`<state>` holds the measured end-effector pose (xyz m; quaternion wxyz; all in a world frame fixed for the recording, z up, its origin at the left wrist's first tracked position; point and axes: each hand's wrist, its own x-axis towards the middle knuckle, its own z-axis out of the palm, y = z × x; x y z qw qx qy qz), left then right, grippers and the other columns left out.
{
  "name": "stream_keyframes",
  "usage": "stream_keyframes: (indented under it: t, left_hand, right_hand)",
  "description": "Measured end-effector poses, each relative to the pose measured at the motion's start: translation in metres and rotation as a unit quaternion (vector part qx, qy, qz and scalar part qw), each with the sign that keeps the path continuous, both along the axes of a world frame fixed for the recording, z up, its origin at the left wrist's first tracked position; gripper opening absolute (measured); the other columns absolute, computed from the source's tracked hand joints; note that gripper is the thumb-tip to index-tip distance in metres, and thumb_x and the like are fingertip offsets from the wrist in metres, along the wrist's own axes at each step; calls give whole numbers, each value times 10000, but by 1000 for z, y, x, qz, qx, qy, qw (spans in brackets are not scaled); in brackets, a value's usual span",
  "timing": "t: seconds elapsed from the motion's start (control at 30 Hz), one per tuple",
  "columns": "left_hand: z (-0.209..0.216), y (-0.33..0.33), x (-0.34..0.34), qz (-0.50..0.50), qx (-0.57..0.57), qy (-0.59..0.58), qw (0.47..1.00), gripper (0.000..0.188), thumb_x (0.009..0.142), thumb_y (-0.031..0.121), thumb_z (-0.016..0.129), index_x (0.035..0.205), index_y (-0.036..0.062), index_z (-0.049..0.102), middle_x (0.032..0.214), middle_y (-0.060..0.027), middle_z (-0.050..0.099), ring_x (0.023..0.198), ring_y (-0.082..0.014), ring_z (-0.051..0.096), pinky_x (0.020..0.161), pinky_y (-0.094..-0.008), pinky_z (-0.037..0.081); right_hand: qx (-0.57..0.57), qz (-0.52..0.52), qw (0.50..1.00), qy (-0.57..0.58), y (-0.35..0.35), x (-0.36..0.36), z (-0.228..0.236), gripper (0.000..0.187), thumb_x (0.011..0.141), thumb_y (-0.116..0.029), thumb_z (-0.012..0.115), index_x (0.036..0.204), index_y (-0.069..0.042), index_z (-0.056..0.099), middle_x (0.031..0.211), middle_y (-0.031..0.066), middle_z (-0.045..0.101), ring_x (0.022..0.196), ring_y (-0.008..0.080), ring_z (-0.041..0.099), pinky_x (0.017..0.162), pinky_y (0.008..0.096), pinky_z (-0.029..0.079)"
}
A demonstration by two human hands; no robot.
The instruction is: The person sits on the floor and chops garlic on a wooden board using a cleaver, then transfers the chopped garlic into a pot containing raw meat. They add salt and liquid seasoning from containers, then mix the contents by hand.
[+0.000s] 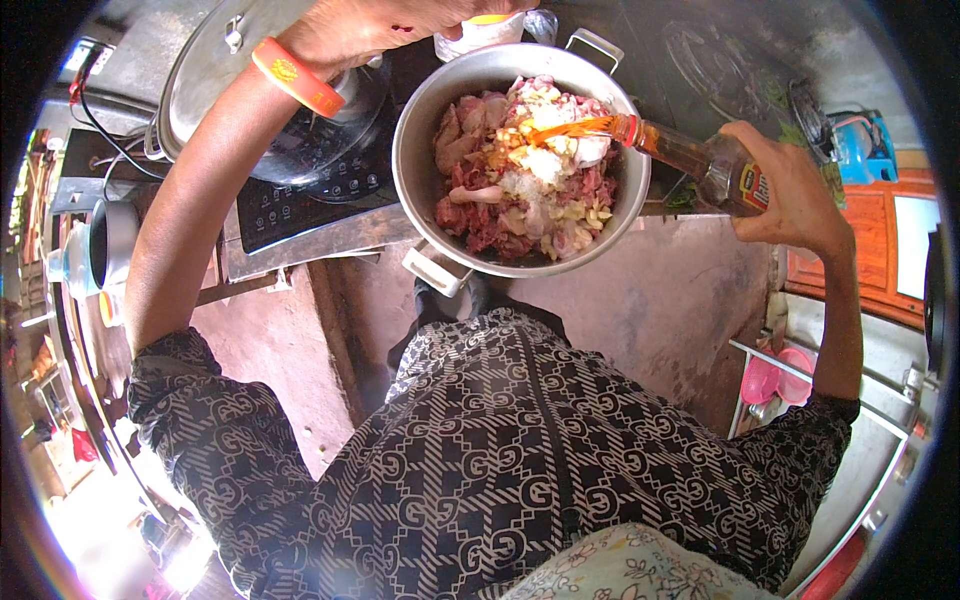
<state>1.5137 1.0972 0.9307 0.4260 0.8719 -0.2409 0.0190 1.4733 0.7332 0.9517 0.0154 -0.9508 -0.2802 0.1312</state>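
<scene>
My right hand (797,195) is closed around a glass sauce bottle (722,172) with a red neck ring, tipped to the left. An amber-brown stream (575,129) runs from its mouth into a two-handled metal pot (402,178). Inside the pot lies raw cut meat (468,213), topped with chopped pale pieces (590,218) and white powder or granules (543,166). Across the top left reaches my left hand (385,22), an orange wristband (297,78) on its wrist. Its fingers are partly cut off by the upper edge, beside a white tub (480,36) behind the pot.
Left of the pot is a black induction cooktop (300,205) with a dark pan on it and a large metal lid (190,75) leaning behind. A blue device (862,147) stands at the right, near an orange wooden cabinet (850,250). Pink bowls (775,375) sit on a lower rack.
</scene>
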Motion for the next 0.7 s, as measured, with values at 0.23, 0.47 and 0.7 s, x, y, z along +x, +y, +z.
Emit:
stream_keyframes:
  t: [0.23,0.47,0.7]
  left_hand:
    - [2,-5,-2,-53,-71,68,994,373,861,290,740,1051,-22,666,847,-111,705,618,-139,638,536,-256,532]
    - [8,-34,-14,-132,-113,-21,985,223,861,218,741,969,24,719,852,-74,719,725,-130,650,652,-267,519]
    - [27,-47,-26,-175,-200,10,964,190,859,158,743,945,-8,713,833,-64,723,716,-116,646,701,-257,523]
  right_hand:
    - [124,-14,992,29,0,3,-7,749,543,-157,772,1234,-73,495,970,151,691,888,309,687,806,382,519]
    - [202,-11,979,34,8,-1,-7,775,565,-160,761,1282,-56,486,1011,115,682,914,204,655,842,338,505]
    - [274,-15,960,51,12,-5,-8,792,552,-110,770,1289,-60,484,1049,92,653,971,183,624,871,329,490]
